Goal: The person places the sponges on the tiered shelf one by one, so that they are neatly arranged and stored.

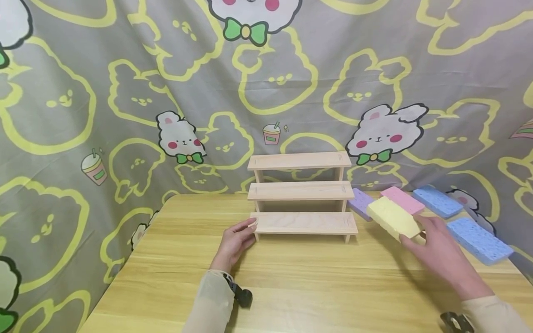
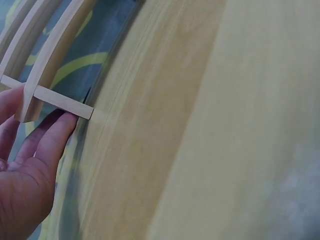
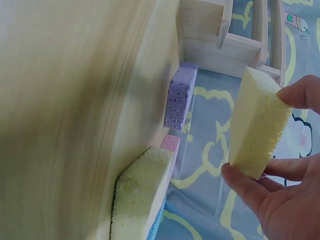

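A three-tiered wooden display stand (image 1: pixel 306 223) stands toward the back of the table. My left hand (image 1: pixel 234 243) grips the left end of its lowest tier; in the left wrist view its fingers (image 2: pixel 55 140) lie by the stand's leg. My right hand (image 1: pixel 443 254) holds a pale yellow sponge (image 1: pixel 393 217) above the table, right of the stand. The right wrist view shows thumb and fingers pinching this sponge (image 3: pixel 260 125) at its edges. Below it lies another yellowish sponge (image 3: pixel 142 195), mostly hidden by the hand in the head view.
On the table (image 1: pixel 291 286), a purple sponge (image 1: pixel 360 202) lies beside the stand's right side. A pink sponge (image 1: pixel 403 200) and two blue sponges (image 1: pixel 437 201) lie farther right. A patterned grey curtain (image 1: pixel 216 92) hangs behind the table.
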Motion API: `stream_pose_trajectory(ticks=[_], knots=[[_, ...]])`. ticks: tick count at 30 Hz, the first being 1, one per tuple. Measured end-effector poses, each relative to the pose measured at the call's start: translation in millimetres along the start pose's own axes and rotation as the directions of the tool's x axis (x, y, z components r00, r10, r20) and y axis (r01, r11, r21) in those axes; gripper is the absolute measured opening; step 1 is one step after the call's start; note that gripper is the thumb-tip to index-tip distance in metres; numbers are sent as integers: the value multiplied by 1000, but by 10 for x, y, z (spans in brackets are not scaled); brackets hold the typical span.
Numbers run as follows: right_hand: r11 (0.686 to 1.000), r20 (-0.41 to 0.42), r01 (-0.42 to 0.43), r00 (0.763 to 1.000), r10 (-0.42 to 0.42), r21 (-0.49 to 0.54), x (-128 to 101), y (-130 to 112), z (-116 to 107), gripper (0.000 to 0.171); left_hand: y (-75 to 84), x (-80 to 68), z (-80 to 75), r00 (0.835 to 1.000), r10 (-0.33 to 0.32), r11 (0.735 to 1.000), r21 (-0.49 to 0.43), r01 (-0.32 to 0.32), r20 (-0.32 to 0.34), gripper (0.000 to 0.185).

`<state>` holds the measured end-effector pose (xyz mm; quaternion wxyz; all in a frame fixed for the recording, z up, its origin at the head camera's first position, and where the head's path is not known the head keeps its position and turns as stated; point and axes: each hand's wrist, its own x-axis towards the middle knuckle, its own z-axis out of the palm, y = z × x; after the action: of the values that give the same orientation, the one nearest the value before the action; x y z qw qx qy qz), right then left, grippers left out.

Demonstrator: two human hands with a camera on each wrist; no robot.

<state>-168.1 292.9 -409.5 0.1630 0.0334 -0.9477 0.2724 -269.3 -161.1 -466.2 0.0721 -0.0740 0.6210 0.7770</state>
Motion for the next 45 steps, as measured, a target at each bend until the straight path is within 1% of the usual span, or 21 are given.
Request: stream_pose_trajectory(ticks=[8, 12, 18, 24, 27, 30, 33, 40, 42, 45], knots=[[999, 18, -23, 1000, 22, 38, 68, -41, -37, 76, 31, -8, -22, 1000, -14, 1000, 8, 14, 1, 40], [998, -26, 23, 999, -21, 63, 88, -58, -54, 74, 29, -4, -27, 1000, -19, 1000, -2, 19, 18, 40], [992, -101, 105, 990, -97, 75, 166, -100, -73, 70, 40, -5, -33, 999, -22, 1000, 10, 21, 44, 42], [983, -120, 156, 982, -144, 99, 288, -184, -97, 66, 47, -1, -38, 998, -17, 1000, 5, 17, 53, 42], [977, -126, 173, 980, -157, 126, 341, -214, -114, 63, 39, 12, -39, 999, -24, 1000, 5, 23, 45, 42], [972, -132, 178, 979, -158, 153, 380, -232, -125, 60, 39, 17, -31, 999, -25, 1000, 10, 25, 36, 41], [970, -131, 164, 981, -142, 182, 407, -245, -126, 59, 42, 11, -14, 999, -17, 1000, 12, 17, 32, 40], [947, -74, 125, 991, -107, 296, 506, -290, -96, 61, 34, -2, -12, 999, -20, 1000, 13, 20, 30, 41], [939, -75, 133, 991, -115, 318, 546, -300, -87, 60, 36, -8, -15, 999, -24, 1000, 17, 23, 26, 41], [933, -92, 159, 986, -136, 324, 608, -322, -88, 59, 44, -12, -16, 999, -27, 1000, 15, 27, 21, 41]])
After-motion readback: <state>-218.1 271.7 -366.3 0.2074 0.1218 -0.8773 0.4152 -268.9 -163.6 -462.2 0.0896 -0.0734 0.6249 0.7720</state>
